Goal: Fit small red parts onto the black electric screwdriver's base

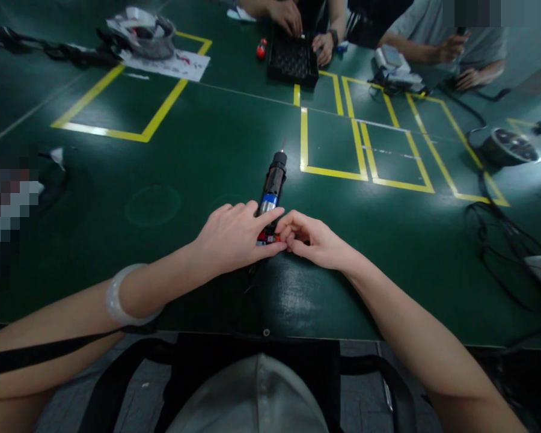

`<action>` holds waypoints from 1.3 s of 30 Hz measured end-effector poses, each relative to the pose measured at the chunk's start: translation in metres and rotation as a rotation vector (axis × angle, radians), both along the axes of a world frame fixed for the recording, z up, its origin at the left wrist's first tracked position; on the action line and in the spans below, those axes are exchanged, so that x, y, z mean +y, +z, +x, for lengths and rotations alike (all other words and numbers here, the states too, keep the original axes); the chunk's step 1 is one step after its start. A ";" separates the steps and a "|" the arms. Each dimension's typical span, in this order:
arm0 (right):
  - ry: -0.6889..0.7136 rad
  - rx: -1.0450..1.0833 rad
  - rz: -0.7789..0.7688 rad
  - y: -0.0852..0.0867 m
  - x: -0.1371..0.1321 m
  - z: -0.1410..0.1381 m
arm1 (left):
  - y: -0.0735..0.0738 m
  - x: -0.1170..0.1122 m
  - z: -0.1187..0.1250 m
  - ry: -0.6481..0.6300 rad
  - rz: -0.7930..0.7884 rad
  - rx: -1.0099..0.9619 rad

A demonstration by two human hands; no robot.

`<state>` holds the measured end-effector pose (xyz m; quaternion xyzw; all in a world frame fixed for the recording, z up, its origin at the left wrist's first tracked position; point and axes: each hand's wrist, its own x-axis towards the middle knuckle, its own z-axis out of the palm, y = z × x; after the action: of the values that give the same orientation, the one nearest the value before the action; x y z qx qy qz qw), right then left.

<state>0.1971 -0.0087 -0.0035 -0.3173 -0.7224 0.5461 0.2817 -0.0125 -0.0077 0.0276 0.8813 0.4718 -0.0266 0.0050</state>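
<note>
A black electric screwdriver [273, 178] with a blue band lies on the green table [207, 156], its tip pointing away from me. My left hand [232, 236] rests over its near end, fingers laid across the body. My right hand [310, 239] meets it from the right, its fingertips pinched at a small red and black part at the tool's near end. What sits between those fingers is too small to make out. A pale bangle [117, 300] circles my left wrist.
Yellow tape outlines [369, 174] mark the table. Across it, other people's hands work at a black tray [293, 60]. A grey bowl of parts [146, 36] sits far left, a round fan [509, 146] and black cables [500, 234] at the right.
</note>
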 end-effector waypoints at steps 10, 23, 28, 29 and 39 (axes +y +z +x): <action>-0.079 -0.032 0.034 -0.004 0.004 0.001 | 0.006 0.024 -0.013 0.101 -0.066 0.090; -0.155 0.019 -0.031 -0.010 0.011 0.006 | -0.004 0.118 -0.109 0.422 -0.053 0.098; -0.147 0.004 -0.027 -0.010 0.011 0.006 | -0.014 0.148 -0.153 0.581 -0.036 0.063; -0.146 0.004 -0.028 -0.010 0.011 0.006 | -0.014 0.150 -0.158 0.599 -0.030 0.060; -0.147 -0.003 -0.013 -0.010 0.011 0.005 | -0.004 0.123 -0.124 0.654 0.015 0.070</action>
<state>0.2024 0.0027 -0.0135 -0.3721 -0.6939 0.5282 0.3179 -0.1366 0.1153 0.0241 0.6816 0.7299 -0.0504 -0.0096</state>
